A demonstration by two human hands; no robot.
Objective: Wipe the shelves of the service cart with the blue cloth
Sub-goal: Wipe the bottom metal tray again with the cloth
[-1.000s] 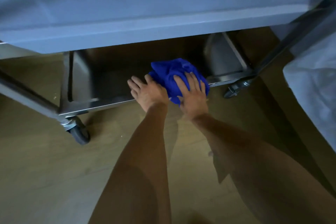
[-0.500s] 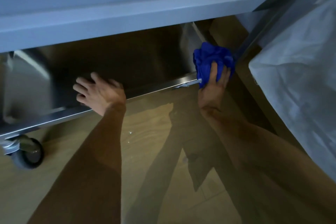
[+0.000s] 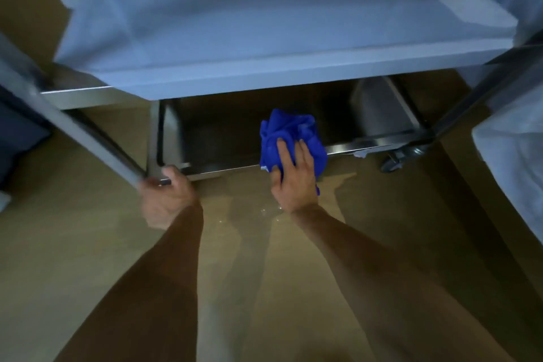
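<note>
1. Head view: right hand (image 3: 295, 182) presses the crumpled blue cloth (image 3: 289, 138) with straight fingers onto the front edge of the steel cart's bottom shelf (image 3: 364, 142).
2. Left hand (image 3: 166, 200), blurred, curls its fingers round the shelf's front-left corner beside the cart's steel leg (image 3: 88, 132).

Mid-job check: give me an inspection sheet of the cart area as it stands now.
Surface: bottom shelf of steel, dark, in shadow under the upper shelf.
Job's things: blue cloth bunched on the bottom shelf's front rim.
Clutter: small pale specks on the floor near the rim.
Grippers: right hand presses flat on the cloth; left hand grips the cart's front left corner, blurred.
Cables: nothing seen.
Surroundings: caster at right; pale sheeting at far right.
</note>
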